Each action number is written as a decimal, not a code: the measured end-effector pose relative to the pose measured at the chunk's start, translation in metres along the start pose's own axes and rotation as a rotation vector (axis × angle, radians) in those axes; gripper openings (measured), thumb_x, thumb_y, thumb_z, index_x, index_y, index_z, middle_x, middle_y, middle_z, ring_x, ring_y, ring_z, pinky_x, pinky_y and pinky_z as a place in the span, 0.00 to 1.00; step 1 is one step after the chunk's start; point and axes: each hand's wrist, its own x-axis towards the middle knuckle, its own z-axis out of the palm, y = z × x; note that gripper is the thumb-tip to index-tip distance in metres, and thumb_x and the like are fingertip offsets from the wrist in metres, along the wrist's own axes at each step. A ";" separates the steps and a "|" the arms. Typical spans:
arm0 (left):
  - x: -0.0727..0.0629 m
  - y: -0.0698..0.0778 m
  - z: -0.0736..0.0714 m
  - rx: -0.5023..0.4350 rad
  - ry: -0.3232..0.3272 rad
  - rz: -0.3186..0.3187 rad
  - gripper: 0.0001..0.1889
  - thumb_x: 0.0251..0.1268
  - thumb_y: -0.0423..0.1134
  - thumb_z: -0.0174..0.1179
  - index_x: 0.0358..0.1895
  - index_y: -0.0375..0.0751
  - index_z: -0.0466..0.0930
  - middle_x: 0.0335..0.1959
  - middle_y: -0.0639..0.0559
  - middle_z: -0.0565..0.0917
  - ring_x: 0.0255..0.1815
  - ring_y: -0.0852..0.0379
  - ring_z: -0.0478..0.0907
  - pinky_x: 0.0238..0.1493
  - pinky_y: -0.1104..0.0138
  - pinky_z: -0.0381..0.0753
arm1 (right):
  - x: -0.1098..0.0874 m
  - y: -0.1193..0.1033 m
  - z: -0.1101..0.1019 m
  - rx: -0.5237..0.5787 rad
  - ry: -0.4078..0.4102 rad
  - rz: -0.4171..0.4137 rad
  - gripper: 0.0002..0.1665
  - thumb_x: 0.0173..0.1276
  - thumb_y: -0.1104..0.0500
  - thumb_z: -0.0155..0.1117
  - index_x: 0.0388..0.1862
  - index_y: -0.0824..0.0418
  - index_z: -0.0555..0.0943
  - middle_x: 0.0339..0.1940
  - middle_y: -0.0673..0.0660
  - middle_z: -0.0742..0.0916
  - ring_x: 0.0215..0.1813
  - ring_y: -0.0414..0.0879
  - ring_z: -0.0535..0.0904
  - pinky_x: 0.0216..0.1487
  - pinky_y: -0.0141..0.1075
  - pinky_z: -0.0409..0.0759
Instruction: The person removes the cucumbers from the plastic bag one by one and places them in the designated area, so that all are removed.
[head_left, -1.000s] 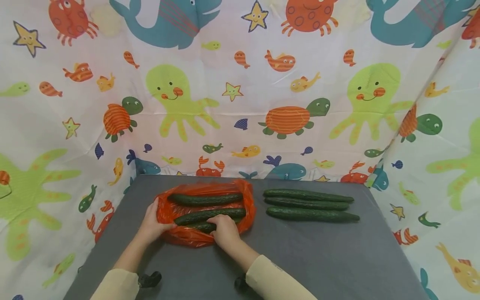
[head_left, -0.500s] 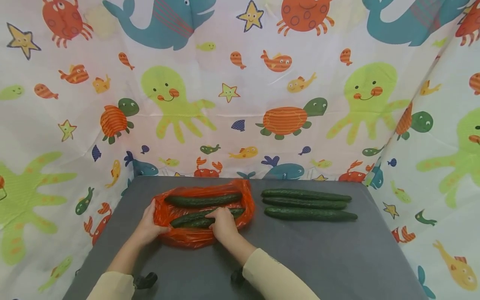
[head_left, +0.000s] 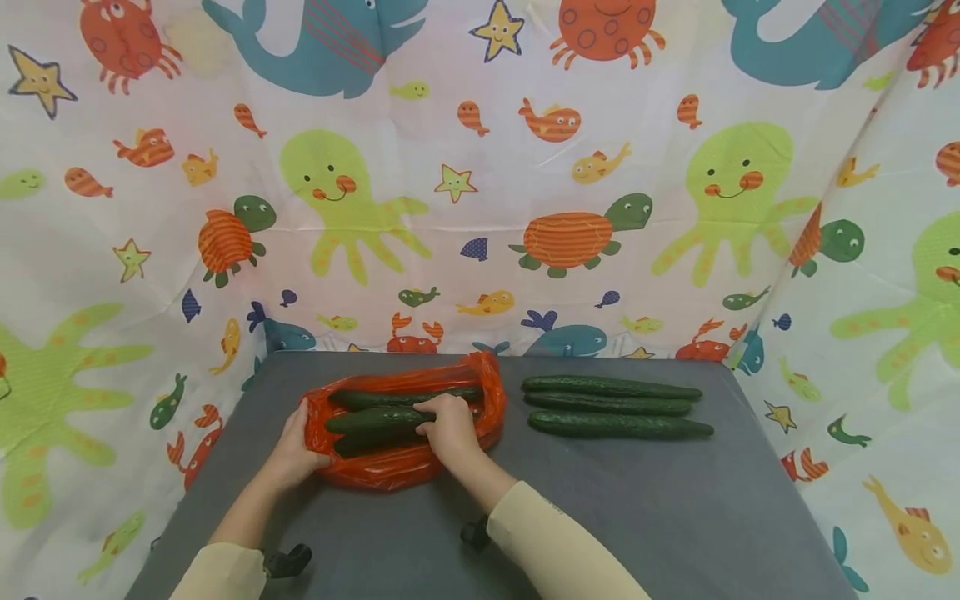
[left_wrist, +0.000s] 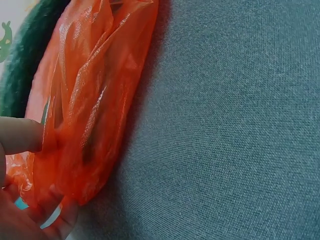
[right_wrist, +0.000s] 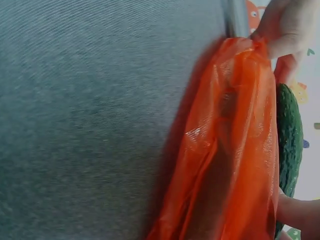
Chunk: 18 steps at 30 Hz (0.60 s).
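Observation:
An orange plastic bag (head_left: pixel 375 477) lies with its mouth facing up on the left part of the table. My left hand (head_left: pixel 295 450) holds the bag's left edge; the left wrist view shows its thumb (left_wrist: pixel 20 135) over the film. Inside the opening, my right hand (head_left: pixel 452 433) grips the right part of a dark green cucumber (head_left: pixel 367 419), which is raised at bag-rim height. In the right wrist view this cucumber (right_wrist: pixel 289 140) shows above the bag's side. Two more cucumbers lie in the bag, one behind (head_left: pixel 360 400) and one in front (head_left: pixel 367 442).
Right of the bag, three long cucumbers (head_left: pixel 621 426) lie side by side on the grey table (head_left: pixel 637 508). A curtain (head_left: pixel 480 275) printed with sea animals stands behind the table and along both sides.
My right hand has taken hold of one cucumber in the bag and raised it, shifting it slightly left. My left hand stays on the bag's left edge.

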 end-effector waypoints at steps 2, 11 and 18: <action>0.001 0.001 0.000 0.000 0.006 0.013 0.69 0.41 0.28 0.73 0.81 0.35 0.26 0.79 0.26 0.39 0.77 0.26 0.43 0.74 0.33 0.49 | 0.000 -0.004 -0.002 0.013 0.009 -0.015 0.22 0.60 0.66 0.74 0.54 0.53 0.89 0.55 0.55 0.89 0.65 0.57 0.79 0.62 0.49 0.80; 0.002 -0.001 0.002 0.010 0.018 -0.010 0.70 0.42 0.28 0.72 0.80 0.38 0.23 0.80 0.27 0.37 0.78 0.26 0.40 0.74 0.33 0.48 | -0.001 -0.023 -0.002 -0.002 -0.007 -0.064 0.22 0.60 0.66 0.74 0.53 0.50 0.89 0.54 0.52 0.87 0.61 0.53 0.78 0.64 0.48 0.78; 0.001 0.000 0.001 0.004 0.030 -0.020 0.70 0.42 0.28 0.73 0.81 0.39 0.23 0.80 0.27 0.37 0.79 0.26 0.40 0.74 0.33 0.48 | 0.005 -0.036 -0.008 -0.058 0.007 -0.147 0.21 0.60 0.63 0.75 0.54 0.50 0.89 0.52 0.51 0.86 0.57 0.52 0.78 0.52 0.41 0.83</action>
